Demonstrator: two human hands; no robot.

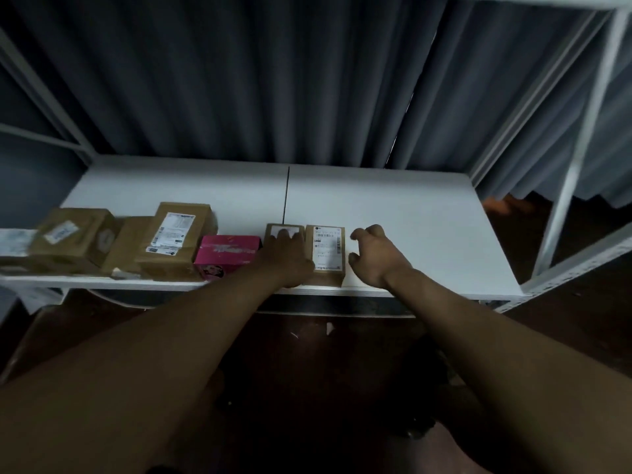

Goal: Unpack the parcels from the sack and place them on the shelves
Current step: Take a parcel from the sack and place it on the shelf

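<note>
A white shelf board (410, 217) carries a row of parcels along its front edge. My left hand (289, 256) lies flat on a small brown box (285, 230) with a white label. Right of it stands a labelled brown box (326, 251). My right hand (372, 254) hovers just right of that box, fingers loosely curled, holding nothing. Further left sit a pink box (227, 254), a taller brown parcel (176, 239) and two more brown parcels (73, 236). The sack is out of view.
Grey curtains (239, 80) hang behind the shelf. White metal uprights (578, 148) frame the rack on the right, and a brace runs at the left. The right half of the board is bare. Dark floor lies below.
</note>
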